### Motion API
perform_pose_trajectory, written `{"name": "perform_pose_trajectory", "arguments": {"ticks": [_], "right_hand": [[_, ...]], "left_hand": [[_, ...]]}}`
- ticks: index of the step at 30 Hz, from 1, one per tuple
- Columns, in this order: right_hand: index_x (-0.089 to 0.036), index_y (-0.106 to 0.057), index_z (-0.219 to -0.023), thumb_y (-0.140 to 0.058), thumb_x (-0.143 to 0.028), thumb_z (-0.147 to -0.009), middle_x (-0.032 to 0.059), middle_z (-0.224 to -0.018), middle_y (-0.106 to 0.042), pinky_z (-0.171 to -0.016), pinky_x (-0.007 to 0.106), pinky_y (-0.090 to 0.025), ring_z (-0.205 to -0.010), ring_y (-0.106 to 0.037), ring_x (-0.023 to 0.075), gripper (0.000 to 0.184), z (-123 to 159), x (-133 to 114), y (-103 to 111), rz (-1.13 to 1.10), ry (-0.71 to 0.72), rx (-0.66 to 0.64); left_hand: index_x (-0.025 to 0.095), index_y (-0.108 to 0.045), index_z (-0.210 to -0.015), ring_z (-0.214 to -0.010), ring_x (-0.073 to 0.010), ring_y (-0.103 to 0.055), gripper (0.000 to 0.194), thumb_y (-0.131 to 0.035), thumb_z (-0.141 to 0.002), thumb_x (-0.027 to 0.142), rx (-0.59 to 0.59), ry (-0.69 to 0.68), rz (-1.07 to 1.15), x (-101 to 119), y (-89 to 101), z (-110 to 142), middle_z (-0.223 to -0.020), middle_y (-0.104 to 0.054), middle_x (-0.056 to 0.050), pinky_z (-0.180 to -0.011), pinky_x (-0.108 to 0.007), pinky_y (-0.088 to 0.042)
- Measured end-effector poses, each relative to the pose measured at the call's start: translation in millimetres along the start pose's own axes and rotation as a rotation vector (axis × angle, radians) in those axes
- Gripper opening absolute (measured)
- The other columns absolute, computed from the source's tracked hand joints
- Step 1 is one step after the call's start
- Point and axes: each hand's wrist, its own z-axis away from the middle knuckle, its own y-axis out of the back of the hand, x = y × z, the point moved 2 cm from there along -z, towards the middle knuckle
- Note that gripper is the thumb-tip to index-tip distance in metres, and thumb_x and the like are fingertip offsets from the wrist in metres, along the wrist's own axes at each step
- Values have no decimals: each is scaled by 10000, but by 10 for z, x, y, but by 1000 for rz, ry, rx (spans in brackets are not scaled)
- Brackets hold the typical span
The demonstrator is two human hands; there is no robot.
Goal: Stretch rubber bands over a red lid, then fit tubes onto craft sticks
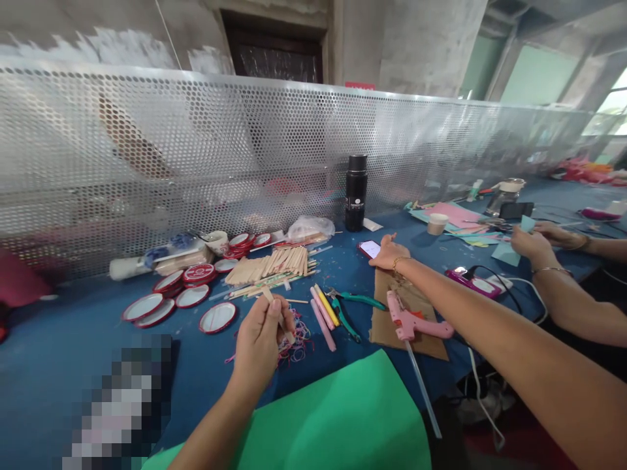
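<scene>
My left hand (259,343) is closed around a flat wooden craft stick (268,296), which slants up out of the fingers. Beneath that hand lies a tangle of pink and purple yarn (298,343). Stretched across to the right, my right hand (393,253) grips a phone (368,249) with a lit screen, covering its right end. Under my right forearm, a pink glue gun (411,320) rests on a piece of cardboard (379,320), a clear glue stick (422,388) trailing from it. Green-handled pliers (347,316) and pastel sticks (323,310) lie between my hands.
Craft sticks (274,266) are heaped near red-rimmed lids (218,318). Close to me lies a green sheet (337,418). A black bottle (356,196) stands before the perforated metal screen (284,137). At right, another person's hands (531,245) hold blue paper beside a power strip (473,282) and cables.
</scene>
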Motion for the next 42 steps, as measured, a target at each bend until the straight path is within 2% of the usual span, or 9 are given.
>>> {"name": "perform_pose_trajectory", "arguments": {"ticks": [14, 19, 24, 27, 31, 33, 34, 38, 42], "right_hand": [[-124, -415, -1334, -810, -441, -684, 223, -1237, -671, -942, 435, -520, -1160, -679, 355, 824, -370, -803, -163, -41, 52, 6], [-141, -416, -1333, -841, -438, -673, 237, -1288, -649, -981, 473, -503, -1195, -662, 367, 839, -386, -945, -154, -89, 32, -20], [-118, -432, -1320, -933, -485, -512, 312, -1447, -509, -1022, 543, -463, -1277, -591, 436, 1019, -312, -818, 167, -189, 53, -17], [-170, -448, -1244, -907, -440, -575, 212, -1315, -643, -1034, 491, -462, -1257, -613, 353, 856, -203, -677, 545, -291, 130, 50], [-244, -397, -1124, -739, -435, -784, 66, -1086, -733, -1020, 449, -480, -1148, -661, 254, 518, 251, -650, 1040, -480, 235, 249], [-254, -401, -1005, -739, -392, -776, 51, -972, -722, -944, 439, -521, -1001, -707, 247, 431, 688, -767, 1173, -938, 344, 462], [-260, -397, -980, -725, -378, -789, 35, -937, -710, -912, 419, -536, -969, -714, 229, 397, 941, -865, 1171, -1167, 404, 472], [-269, -402, -954, -685, -403, -841, -16, -851, -648, -860, 361, -563, -934, -724, 188, 333, 1955, -1369, 796, -1765, 430, 249], [-268, -411, -940, -666, -349, -869, 20, -966, -694, -775, 321, -568, -912, -702, 174, 277, 2531, -1628, 237, -1792, 340, 158]], "left_hand": [[213, -539, -781, -456, -111, -483, 332, -483, -983, 471, -13, -25, -80, -73, 46, -8, -566, -598, 38, -457, -227, -370], [211, -555, -823, -456, -112, -492, 316, -483, -991, 468, -21, -26, -73, -88, 38, 10, -573, -612, 36, -458, -228, -359], [211, -560, -816, -461, -117, -495, 334, -489, -982, 491, -19, -31, -73, -99, 43, 8, -572, -606, 35, -457, -232, -359], [208, -565, -805, -472, -122, -506, 351, -502, -969, 511, -24, -25, -61, -97, 35, 2, -583, -614, 29, -462, -234, -372], [196, -593, -851, -468, -124, -519, 349, -523, -954, 522, -33, -24, -33, -104, 8, -15, -587, -630, 25, -457, -232, -369], [188, -607, -856, -453, -119, -501, 338, -553, -940, 511, -12, -36, -2, -112, 8, -32, -574, -628, 26, -445, -227, -357], [185, -611, -850, -447, -117, -492, 331, -571, -932, 503, 10, -44, 24, -115, 17, -43, -569, -627, 25, -440, -225, -351], [187, -611, -844, -460, -107, -470, 290, -594, -928, 465, 93, -90, 98, -97, 103, -106, -566, -605, 35, -456, -215, -350], [201, -593, -844, -475, -108, -497, 257, -565, -948, 434, 156, -132, 140, -66, 207, -170, -587, -597, 42, -483, -218, -375]]}}
